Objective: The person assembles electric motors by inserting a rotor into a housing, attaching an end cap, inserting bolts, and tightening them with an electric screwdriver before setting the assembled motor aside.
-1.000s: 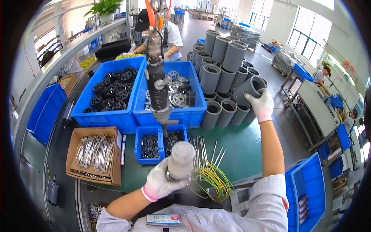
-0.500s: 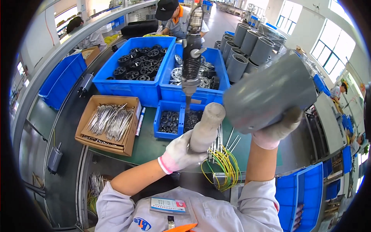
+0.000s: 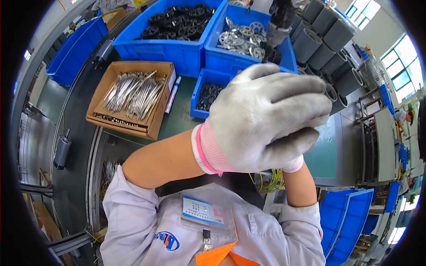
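Observation:
My left hand (image 3: 266, 115), in a grey knit glove with a pink cuff, is raised close to the camera and fills the middle of the view. Its fingers are curled shut over a dark grey cylinder (image 3: 290, 146), of which only a sliver shows below them. My right forearm (image 3: 298, 188) rises behind it. Only the pink cuff (image 3: 295, 167) of my right hand shows, and the left hand hides the rest.
A cardboard box (image 3: 153, 128) of metal pins lies at the left, with a marker pen (image 3: 172, 94) beside it. Behind stand blue bins of black rings (image 3: 164, 48), silver wheels (image 3: 230, 60) and small black parts (image 3: 197, 113). Grey tubes (image 3: 330, 31) stand at the back right, under a hanging tool (image 3: 279, 22). Yellow-green wires (image 3: 270, 181) lie below my hands.
Both hands have come together and up toward the camera. The light cylinder in my left hand and the grey tube in my right are now hidden behind the left glove.

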Demonstrator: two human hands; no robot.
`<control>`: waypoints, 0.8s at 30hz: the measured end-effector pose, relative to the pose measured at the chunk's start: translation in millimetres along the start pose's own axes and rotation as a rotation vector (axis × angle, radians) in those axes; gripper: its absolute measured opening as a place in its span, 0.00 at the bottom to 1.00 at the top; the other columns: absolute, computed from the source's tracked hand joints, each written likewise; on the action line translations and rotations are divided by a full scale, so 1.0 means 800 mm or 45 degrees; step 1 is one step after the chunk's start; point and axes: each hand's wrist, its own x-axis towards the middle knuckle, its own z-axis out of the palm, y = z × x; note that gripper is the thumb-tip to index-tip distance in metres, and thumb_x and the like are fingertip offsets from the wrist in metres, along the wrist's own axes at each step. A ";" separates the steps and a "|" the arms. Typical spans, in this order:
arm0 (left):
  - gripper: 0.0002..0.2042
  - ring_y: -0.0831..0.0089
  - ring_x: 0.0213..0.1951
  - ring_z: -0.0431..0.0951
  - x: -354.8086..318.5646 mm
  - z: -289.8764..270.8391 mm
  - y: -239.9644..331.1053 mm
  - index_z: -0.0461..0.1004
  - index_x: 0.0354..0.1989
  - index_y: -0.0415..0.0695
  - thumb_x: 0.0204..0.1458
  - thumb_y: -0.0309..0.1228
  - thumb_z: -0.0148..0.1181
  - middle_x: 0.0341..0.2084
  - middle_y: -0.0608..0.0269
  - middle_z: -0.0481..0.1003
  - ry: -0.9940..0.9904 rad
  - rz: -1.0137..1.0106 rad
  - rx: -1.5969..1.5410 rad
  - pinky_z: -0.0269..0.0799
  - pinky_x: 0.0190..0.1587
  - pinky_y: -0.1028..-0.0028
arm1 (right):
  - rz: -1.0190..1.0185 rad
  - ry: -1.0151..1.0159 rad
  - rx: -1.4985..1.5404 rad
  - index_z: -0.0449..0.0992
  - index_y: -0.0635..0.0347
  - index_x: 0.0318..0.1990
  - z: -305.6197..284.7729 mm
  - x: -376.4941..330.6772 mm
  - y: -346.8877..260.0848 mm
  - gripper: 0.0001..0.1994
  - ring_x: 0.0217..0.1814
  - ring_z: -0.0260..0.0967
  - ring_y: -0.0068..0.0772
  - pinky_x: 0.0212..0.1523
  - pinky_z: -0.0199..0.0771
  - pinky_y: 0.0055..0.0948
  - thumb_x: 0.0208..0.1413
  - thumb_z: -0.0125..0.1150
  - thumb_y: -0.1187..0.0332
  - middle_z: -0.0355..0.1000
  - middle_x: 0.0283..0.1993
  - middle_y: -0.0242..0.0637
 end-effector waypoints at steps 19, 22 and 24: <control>0.31 0.67 0.48 0.73 -0.105 -0.109 -0.126 0.62 0.58 0.38 0.43 0.27 0.64 0.48 0.50 0.71 0.471 -1.096 0.122 0.69 0.50 0.72 | -0.055 0.185 -0.405 0.51 0.60 0.62 -0.048 -0.055 0.106 0.60 0.57 0.63 0.36 0.59 0.63 0.36 0.16 0.83 0.55 0.62 0.56 0.39; 0.30 0.59 0.52 0.72 -0.153 -0.101 -0.156 0.64 0.57 0.41 0.42 0.32 0.63 0.50 0.50 0.71 0.079 -1.285 0.571 0.66 0.55 0.68 | -0.021 0.234 -0.266 0.52 0.60 0.62 -0.035 -0.051 0.099 0.60 0.57 0.63 0.35 0.59 0.63 0.36 0.15 0.84 0.56 0.62 0.56 0.39; 0.30 0.57 0.54 0.69 -0.180 -0.097 -0.166 0.64 0.56 0.42 0.41 0.34 0.63 0.50 0.49 0.70 -0.005 -1.356 0.584 0.62 0.57 0.67 | -0.011 0.191 -0.284 0.49 0.66 0.62 -0.039 -0.052 0.100 0.59 0.60 0.62 0.39 0.63 0.57 0.39 0.16 0.82 0.64 0.63 0.57 0.44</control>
